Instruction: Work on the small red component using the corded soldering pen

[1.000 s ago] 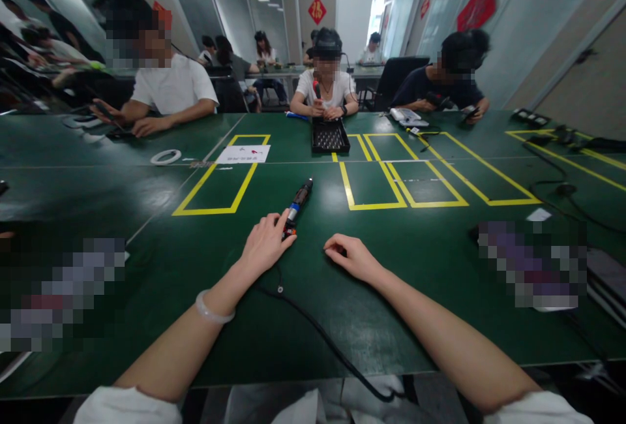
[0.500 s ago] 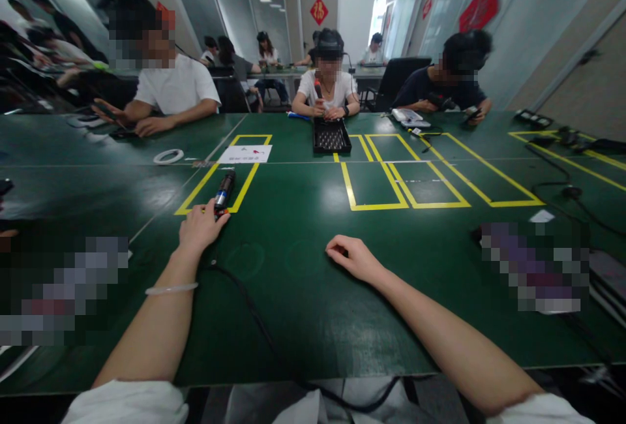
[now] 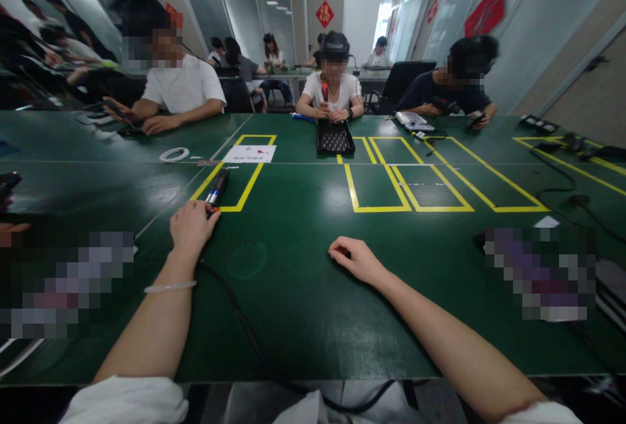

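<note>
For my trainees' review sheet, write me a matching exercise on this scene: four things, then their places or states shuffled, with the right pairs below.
Things:
1. Dark pen-shaped tool
2. Right grip
3. Black tray
4. Paper sheet

Places or states:
A. White and printed
B. Before the middle person seated opposite
C. Touched by the left grip
D. Loosely curled, nothing visible in it

Pairs: 1-C, 2-D, 3-B, 4-A
</note>
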{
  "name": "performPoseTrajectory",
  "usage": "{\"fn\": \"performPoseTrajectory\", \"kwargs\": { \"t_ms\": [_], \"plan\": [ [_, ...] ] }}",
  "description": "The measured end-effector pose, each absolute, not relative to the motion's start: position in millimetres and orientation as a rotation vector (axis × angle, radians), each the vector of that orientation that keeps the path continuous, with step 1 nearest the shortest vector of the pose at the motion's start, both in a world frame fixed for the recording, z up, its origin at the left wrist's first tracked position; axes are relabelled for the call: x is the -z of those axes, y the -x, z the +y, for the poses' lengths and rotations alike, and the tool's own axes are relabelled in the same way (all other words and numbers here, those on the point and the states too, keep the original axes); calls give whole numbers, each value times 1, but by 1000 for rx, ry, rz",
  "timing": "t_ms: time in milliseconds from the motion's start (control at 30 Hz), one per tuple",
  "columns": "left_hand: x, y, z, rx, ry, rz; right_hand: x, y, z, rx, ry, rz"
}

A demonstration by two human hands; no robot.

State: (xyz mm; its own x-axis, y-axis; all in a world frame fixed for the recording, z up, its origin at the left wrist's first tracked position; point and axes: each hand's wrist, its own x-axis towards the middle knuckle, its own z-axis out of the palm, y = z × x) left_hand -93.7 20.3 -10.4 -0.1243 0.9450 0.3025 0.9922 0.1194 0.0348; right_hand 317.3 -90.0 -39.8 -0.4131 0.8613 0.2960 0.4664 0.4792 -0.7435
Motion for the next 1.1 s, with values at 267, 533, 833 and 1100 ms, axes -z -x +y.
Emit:
{"fn": "performPoseTrajectory", "kwargs": {
  "t_ms": [267,533,833,1100],
  "plan": [
    [6,61,15,678,2041,-2177,40,-316,-89,-765,1108,-2060],
    [7,-46,-27,1174,3302,-1841,40,-313,-93,-810,1087,-2050],
    [1,-89,-70,772,3850,-1542,40,-305,-98,-813,1025,-2144],
    [6,-89,-68,829,3872,-1488,36,-305,-99,-825,1043,-2137]
  ]
}}
